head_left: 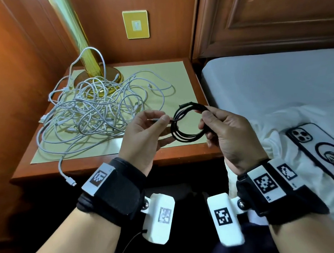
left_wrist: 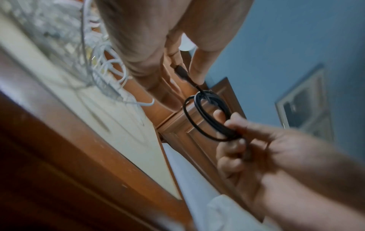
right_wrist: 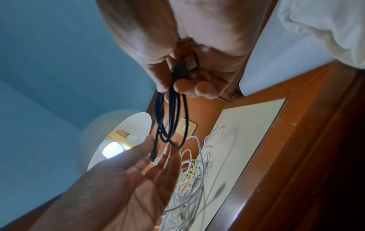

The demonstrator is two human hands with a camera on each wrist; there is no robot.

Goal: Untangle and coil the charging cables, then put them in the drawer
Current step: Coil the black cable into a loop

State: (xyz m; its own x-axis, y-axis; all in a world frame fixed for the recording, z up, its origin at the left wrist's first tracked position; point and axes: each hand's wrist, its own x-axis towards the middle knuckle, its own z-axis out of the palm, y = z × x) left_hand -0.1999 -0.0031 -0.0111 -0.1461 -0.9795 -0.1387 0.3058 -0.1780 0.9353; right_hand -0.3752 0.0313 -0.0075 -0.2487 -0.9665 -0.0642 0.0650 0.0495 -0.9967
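The black cable [head_left: 188, 125] held between both hands looks like smooth, matt rubbery plastic, with a shiny metal plug [right_wrist: 190, 61] at one end. The white cables [head_left: 93, 110] beyond the left hand look smooth and a bit shiny. The nightstand [head_left: 182, 158] under the hands is glossy brown wood with a matt cream top. The lamp base [head_left: 97, 79] behind the cables is shiny golden metal

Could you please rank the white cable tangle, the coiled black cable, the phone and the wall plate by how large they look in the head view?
1. white cable tangle, by far the largest.
2. phone, though it is partly cut off at the frame edge.
3. coiled black cable and wall plate look about alike; the coil is nearer the camera, so I would not rank them.
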